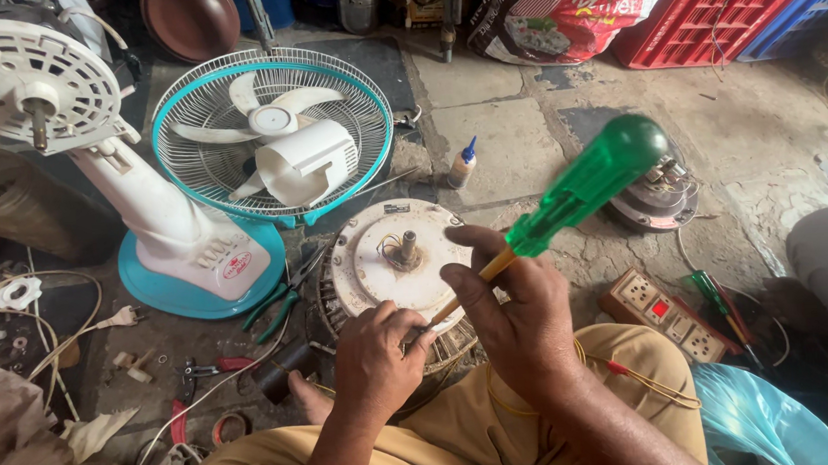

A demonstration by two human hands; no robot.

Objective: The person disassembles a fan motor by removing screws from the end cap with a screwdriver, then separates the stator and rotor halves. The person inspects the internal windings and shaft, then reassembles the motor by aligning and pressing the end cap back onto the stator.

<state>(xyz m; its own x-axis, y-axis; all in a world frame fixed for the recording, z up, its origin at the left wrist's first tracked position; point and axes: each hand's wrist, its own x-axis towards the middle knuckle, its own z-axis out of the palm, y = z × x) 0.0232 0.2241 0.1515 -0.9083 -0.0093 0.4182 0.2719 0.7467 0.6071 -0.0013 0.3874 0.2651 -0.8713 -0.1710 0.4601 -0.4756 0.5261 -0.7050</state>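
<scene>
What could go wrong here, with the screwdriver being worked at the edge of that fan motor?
The green-handled screwdriver tip sits right beside the left hand steadying the motor; a slip could jab its fingers. The tip is also close to the windings at the motor's rim and might nick them. Loose pliers and wires crowd the floor nearby.

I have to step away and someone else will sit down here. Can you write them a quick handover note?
Right hand: shut on the green-handled screwdriver, tip down at the motor's edge.
Left hand: steadying the fan motor by the tip; whether its fingers grip anything cannot be told.
The motor rests against the knees, shaft up, windings exposed.
Pliers lie to its left.
Done: cover off. Left: not clear.
</scene>
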